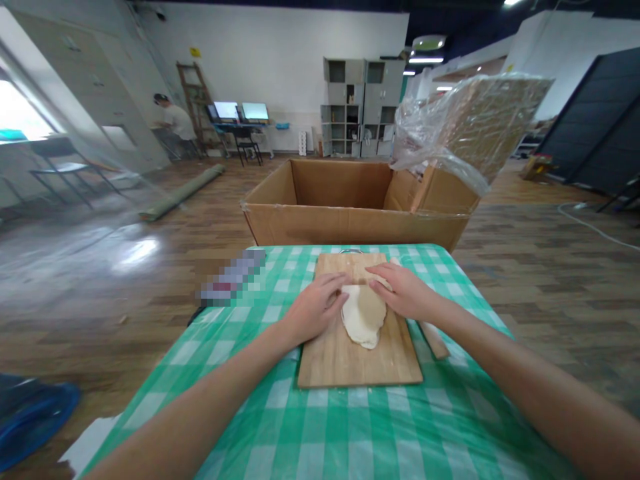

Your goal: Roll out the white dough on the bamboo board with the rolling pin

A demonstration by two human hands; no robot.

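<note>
1. Head view. A flat, pale piece of dough lies on a wooden board, a little toward its far half; it is broad at the far side and narrows to a ragged tip on the near side.
2. Left hand: open, fingers loosely bent and reaching forward, thumb at the dough's left edge.
3. Right hand: open, palm down, fingers angled in over the dough's far right edge. Hard to tell at this size whether the fingertips press, lift or only touch the dough.
4. Board lies lengthwise away from the person on the tabletop, which is covered in green-and-white check. Metal ring at the board's far end.
5. Rolling pin just beside the board's right edge, partly hidden under the right hand and forearm.
6. Pixelated item at the tabletop's far left edge; contents not readable.
7. Beyond the tabletop, a large open cardboard box, with a plastic-wrapped piece rising at its right.
8. Farther back: gray cabinets, two lit monitors, a seated person at left.
</note>
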